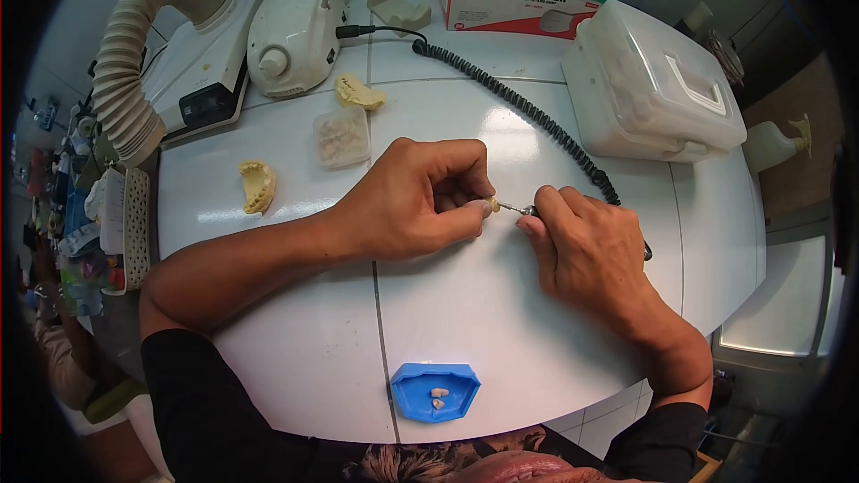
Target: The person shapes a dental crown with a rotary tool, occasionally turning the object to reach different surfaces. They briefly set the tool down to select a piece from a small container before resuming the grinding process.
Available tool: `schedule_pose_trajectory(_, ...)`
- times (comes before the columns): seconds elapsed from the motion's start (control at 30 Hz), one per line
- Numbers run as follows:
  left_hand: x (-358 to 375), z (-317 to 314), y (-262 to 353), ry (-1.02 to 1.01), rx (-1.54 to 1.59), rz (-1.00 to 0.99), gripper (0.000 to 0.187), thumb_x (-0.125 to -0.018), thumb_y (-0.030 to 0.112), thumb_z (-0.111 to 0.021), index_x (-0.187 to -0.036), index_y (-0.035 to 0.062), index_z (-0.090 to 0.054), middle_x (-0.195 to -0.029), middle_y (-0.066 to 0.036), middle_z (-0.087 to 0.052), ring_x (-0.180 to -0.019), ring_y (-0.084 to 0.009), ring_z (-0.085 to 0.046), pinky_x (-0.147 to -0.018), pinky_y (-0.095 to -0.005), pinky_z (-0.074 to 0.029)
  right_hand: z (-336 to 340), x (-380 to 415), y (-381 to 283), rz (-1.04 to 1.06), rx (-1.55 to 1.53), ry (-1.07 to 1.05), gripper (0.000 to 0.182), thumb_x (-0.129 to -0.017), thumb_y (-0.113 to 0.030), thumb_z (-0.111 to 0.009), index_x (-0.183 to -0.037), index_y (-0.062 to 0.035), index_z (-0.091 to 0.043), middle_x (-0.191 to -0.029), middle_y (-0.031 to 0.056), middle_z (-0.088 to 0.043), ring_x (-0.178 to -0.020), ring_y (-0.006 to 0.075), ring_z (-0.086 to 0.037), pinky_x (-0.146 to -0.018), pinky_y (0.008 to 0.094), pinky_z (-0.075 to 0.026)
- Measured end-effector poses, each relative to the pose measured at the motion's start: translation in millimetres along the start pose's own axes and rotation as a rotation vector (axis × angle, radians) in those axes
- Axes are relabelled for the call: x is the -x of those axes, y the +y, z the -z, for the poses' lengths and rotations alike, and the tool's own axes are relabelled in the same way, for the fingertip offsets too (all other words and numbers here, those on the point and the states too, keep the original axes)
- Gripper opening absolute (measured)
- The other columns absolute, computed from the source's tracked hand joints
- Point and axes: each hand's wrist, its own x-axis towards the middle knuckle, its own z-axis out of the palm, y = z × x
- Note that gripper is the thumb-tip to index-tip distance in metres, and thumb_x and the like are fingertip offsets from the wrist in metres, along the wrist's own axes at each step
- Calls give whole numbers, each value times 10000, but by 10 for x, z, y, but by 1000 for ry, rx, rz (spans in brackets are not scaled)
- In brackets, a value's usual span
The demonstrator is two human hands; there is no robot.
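My left hand [420, 197] pinches a small yellowish piece [493, 204] between thumb and forefinger, above the white tiled table. From the right, my right hand [586, 250] is closed around a rotary handpiece [530, 210], whose thin metal bit points left and meets the small piece or nearly so. Most of the handpiece is hidden under my right fingers; its dark rear end shows beyond that hand. Nearer to me, a blue tray [435, 370] holds small tooth-coloured pieces [438, 397].
Yellow dental casts [258, 186] and a clear box [342, 137] lie left of centre. Behind stand a white control unit [295, 36], a hose [125, 63], mask boxes [510, 4] and a white case [658, 89]. A coiled black cord [528, 107] crosses the table's right side.
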Motion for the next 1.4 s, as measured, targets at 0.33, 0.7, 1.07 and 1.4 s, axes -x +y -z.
schedule_pose_trajectory(0.33, 17, 3, -10, -12, -38, 8, 89, -1004, 13, -714, -1039, -47, -660, -988, -77, -737, -897, -110, -759, -772, -258, -600, -22, 7, -15, -5, 19, -6, 321, -1065, -325, -720, -891, -87, -592, -722, 64, -578, -567, 276, -646, -518, 415, -504)
schedule_pose_trajectory(0.7, 9, -4, -14, 0, -54, -1, 98, -994, 32, -726, -1043, -33, -673, -963, -59, -738, -880, -87, -736, -732, -249, -553, 1, 1, -23, -1, 25, -38, 313, -1058, -338, -728, -903, -91, -614, -736, 59, -590, -583, 271, -657, -526, 421, -509)
schedule_pose_trajectory(1.07, 15, 3, 2, -3, -87, -23, 100, -966, 23, -735, -1036, -31, -689, -937, -40, -712, -835, -63, -675, -709, -241, -525, -8, -5, -34, -8, 24, -34, 312, -1066, -336, -720, -903, -92, -614, -733, 61, -592, -581, 278, -661, -522, 420, -507)
schedule_pose_trajectory(1.4, 9, -5, 47, 0, -75, 8, 114, -1002, 41, -708, -1090, -26, -680, -971, -45, -722, -882, -77, -705, -749, -246, -548, -18, 5, -5, -18, -15, -14, 308, -1084, -322, -692, -906, -88, -600, -721, 68, -598, -570, 296, -648, -512, 435, -492)
